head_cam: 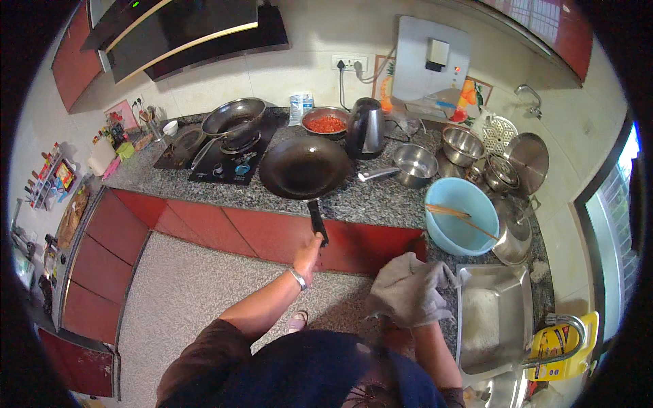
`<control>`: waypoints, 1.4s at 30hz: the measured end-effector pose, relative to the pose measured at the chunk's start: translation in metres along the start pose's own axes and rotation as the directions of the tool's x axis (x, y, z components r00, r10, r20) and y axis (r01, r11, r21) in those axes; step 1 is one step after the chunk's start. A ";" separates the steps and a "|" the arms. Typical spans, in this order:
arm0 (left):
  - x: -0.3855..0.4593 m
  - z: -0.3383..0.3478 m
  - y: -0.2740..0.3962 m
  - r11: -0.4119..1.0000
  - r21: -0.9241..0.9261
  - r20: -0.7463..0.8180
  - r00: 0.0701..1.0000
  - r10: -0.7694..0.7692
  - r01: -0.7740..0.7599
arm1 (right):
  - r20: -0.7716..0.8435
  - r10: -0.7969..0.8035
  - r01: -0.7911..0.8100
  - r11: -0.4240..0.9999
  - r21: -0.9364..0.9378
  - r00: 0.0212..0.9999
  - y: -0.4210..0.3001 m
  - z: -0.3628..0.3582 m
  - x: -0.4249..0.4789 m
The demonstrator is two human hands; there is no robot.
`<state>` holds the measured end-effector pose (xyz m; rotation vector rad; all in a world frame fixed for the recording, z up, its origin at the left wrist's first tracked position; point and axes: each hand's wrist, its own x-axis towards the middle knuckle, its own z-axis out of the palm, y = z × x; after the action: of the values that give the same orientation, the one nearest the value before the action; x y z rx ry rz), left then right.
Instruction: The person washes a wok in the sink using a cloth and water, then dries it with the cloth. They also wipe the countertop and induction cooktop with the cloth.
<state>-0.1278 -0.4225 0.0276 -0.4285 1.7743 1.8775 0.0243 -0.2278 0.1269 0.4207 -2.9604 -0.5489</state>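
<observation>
A dark wok [306, 166] rests on the speckled granite counter [224, 196], its black handle [317, 224] jutting past the front edge. My left hand [308, 257] is at the end of that handle; its fingers are partly hidden, so how firmly they close on it is unclear. A grey cloth [408, 290] covers my right hand, which has it beside the sink; the fingers are out of sight under it. Right of the wok stand a small steel saucepan [414, 160] and a light blue basin [461, 224] with wooden chopsticks [449, 210] across it.
A second wok [234, 120] sits on the black cooktop [240, 166]. Behind are a bowl of chopped red food [326, 124] and an electric kettle [366, 127]. Steel bowls [463, 145] and lids [528, 160] crowd the right corner, near the sink [495, 321] and faucet [571, 339].
</observation>
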 end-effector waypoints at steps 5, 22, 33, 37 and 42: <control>0.063 -0.015 -0.009 0.918 -0.341 0.470 0.883 -0.021 0.204 | -0.320 -0.048 0.060 0.998 0.029 0.946 -0.023 0.020 0.118; 0.036 -0.065 -0.004 0.992 0.014 0.440 0.890 -0.120 0.126 | 0.012 -0.348 0.282 0.737 -0.615 0.937 -0.084 0.088 0.288; 0.007 -0.092 0.002 0.966 -0.073 0.474 0.861 -0.185 0.248 | -0.235 -0.300 0.236 0.935 -0.264 0.925 -0.142 0.163 0.229; 0.006 -0.128 0.011 0.985 -0.080 0.486 0.869 -0.097 0.155 | -0.621 -0.167 0.551 0.668 0.500 0.766 -0.114 0.147 0.227; 0.051 -0.156 0.015 0.996 0.083 0.559 0.825 -0.083 0.043 | -0.173 -0.316 0.358 0.868 0.345 0.933 -0.064 0.122 0.222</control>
<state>-0.1971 -0.5693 -0.0029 0.0970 1.3907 1.6621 -0.1900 -0.3082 0.0009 0.9861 -2.8870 0.0256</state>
